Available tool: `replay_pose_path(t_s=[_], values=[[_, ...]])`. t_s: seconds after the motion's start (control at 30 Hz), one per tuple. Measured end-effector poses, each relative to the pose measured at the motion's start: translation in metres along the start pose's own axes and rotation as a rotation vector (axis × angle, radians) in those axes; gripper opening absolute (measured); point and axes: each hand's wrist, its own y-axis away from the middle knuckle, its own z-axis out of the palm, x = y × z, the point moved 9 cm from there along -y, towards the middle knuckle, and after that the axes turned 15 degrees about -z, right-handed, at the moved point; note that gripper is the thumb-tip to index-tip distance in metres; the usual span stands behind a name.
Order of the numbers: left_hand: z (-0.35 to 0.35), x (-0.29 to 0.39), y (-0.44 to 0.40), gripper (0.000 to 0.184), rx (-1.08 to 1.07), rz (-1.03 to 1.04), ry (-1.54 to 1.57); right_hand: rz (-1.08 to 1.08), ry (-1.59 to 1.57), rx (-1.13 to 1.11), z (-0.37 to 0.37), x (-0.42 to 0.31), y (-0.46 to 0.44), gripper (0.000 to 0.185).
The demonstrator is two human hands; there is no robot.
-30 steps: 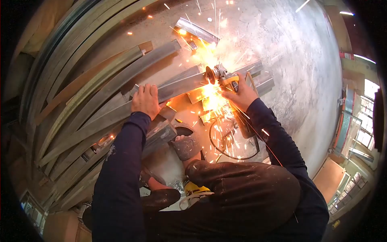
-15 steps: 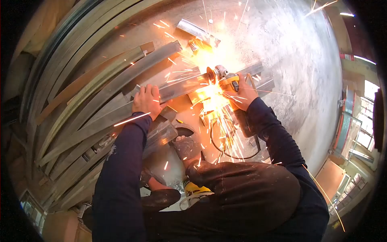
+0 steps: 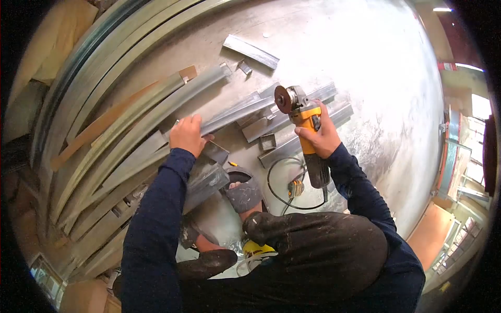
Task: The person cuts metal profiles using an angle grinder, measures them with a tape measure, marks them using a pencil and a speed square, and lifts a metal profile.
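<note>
My right hand [image 3: 322, 131] is wrapped round a yellow and black angle grinder [image 3: 309, 119], held above the metal pieces with its disc [image 3: 282, 99] up and to the left. No sparks come from it. My left hand [image 3: 186, 136] is closed over a long grey metal profile [image 3: 237, 111], whose cut end lies near the disc but apart from it. Under and beside that end are shorter metal lengths [image 3: 261, 127] and a small square tube offcut [image 3: 267, 142]. The grinder's black cord [image 3: 271, 180] loops on the floor below.
Many long metal profiles [image 3: 104, 156] lie stacked at the left. A loose channel piece [image 3: 251, 51] and a small offcut [image 3: 244, 68] rest on the concrete floor ahead. A yellow and black object [image 3: 296, 189] lies inside the cord loop. My foot [image 3: 244, 194] is close by.
The bright sparks have stopped. My right hand has lifted the grinder off the metal and tilted it more upright. My left hand stays on the profile, moved slightly.
</note>
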Motion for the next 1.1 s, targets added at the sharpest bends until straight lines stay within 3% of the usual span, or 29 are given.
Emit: replay_pose_path(t_s=[0.2,0.3,0.93,1.1], values=[[0.000,0.013,0.006,0.043,0.014,0.118,-0.085,0.061,0.189,-0.098,0.009,0.009,0.013,0.092],[0.007,0.012,0.004,0.051,-0.046,0.104,-0.057,0.047,0.217,-0.122,0.012,0.016,0.014,0.093],[0.006,0.015,0.004,0.047,-0.044,0.112,-0.069,-0.005,0.324,-0.140,0.018,0.020,0.009,0.091],[0.003,0.018,0.005,0.036,0.054,0.151,-0.095,0.049,0.302,-0.151,0.019,0.011,0.002,0.092]])
